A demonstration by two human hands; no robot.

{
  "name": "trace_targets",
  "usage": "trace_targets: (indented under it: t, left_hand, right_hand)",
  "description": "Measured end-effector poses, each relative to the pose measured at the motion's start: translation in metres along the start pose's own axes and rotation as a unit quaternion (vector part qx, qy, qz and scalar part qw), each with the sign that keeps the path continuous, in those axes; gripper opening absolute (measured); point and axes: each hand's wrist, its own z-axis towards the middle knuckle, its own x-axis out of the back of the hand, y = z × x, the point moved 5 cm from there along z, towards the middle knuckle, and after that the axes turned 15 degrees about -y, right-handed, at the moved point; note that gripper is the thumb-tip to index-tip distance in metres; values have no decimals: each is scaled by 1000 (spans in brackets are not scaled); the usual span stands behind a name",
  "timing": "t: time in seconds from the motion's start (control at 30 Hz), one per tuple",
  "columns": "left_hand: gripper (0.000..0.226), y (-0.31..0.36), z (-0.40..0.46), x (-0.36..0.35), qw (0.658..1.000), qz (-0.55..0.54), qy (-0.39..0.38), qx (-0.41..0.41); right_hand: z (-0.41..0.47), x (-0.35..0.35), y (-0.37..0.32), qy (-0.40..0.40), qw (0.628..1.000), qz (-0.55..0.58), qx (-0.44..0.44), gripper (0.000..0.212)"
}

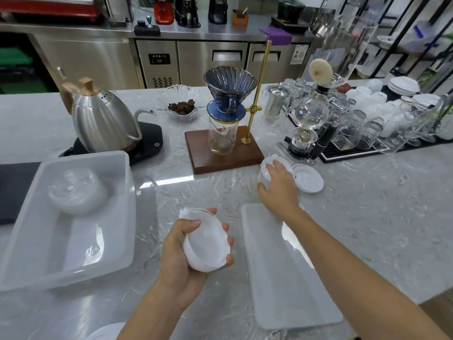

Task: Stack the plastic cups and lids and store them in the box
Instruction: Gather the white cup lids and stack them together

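My left hand [181, 246] grips a small stack of white plastic lids [208, 241] above the marble counter, thumb on top and fingers curled round the far rim. My right hand [278, 186] reaches forward and lies over another white lid [264, 168] on the counter, fingers spread across it and thumb at its near edge. One more white lid [308, 179] lies just right of that hand. The translucent box [117, 217] stands at the left, and a stack of clear plastic cups [78, 192] lies on its side inside it.
The box's flat lid [289, 278] lies on the counter under my right forearm. Behind stand a steel kettle [103, 119] on a black base, a pour-over stand [225, 148] on a wooden board, a siphon brewer [306, 128] and several upturned glasses [362, 128].
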Motion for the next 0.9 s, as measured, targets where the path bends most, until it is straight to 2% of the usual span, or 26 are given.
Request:
trace_targets:
  t: [0.1, 0.2, 0.3, 0.47, 0.57, 0.67, 0.77, 0.9]
  left_hand:
    - [60, -2, -1, 2, 1000, -2, 5, 9]
    - [62, -3, 0, 4, 1000, -6, 0, 17]
    - [56, -3, 1, 2, 1000, -14, -12, 23]
    - [54, -1, 0, 0, 1000, -15, -16, 20]
    - [53, 0, -2, 0, 999, -30, -8, 16]
    - [49, 3, -5, 2, 999, -50, -5, 5]
    - [41, 3, -7, 4, 997, -71, 10, -10]
    - [44, 2, -10, 7, 996, -89, 21, -19]
  right_hand:
    - [17, -5, 12, -36, 995, -88, -30, 55]
    - [20, -6, 10, -10, 992, -126, -14, 32]
    - [19, 0, 10, 34, 993, -115, 2, 19]
    - [18, 1, 9, 43, 996, -75, -6, 15]
    - [1, 8, 0, 78, 996, 30, 17, 11]
    - [-31, 24, -17, 109, 974, 196, 42, 6]
    - [-63, 32, -34, 73, 918, 383, 69, 7]
    - [-95, 25, -46, -13, 836, 541, 89, 9]
